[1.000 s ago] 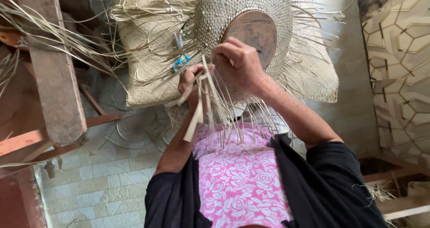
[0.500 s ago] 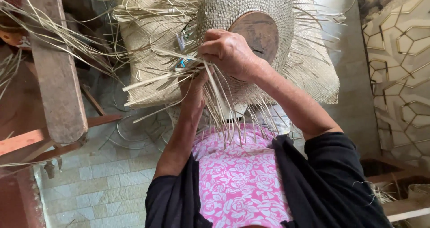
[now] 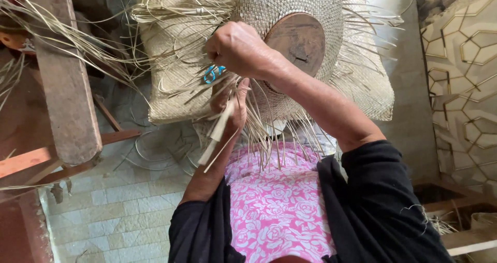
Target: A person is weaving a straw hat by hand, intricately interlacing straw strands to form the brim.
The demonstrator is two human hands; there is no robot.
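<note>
Right hand [image 3: 239, 48] fisted on straw strands at the hat [image 3: 290, 14] brim, 12 o'clock. Left hand [image 3: 230, 105] just below, at 6, fingers pinched on loose strips [image 3: 215, 139].

— What is the right hand [image 3: 238, 48] doing?
— It is curling into a loose fist, knuckles facing up, the forearm stretching forward from a black sleeve.

— And the left hand [image 3: 230, 105]?
— It is sitting just below the right, fingers pinching together, thumb side up, its bare forearm rising steeply from the lap.
</note>
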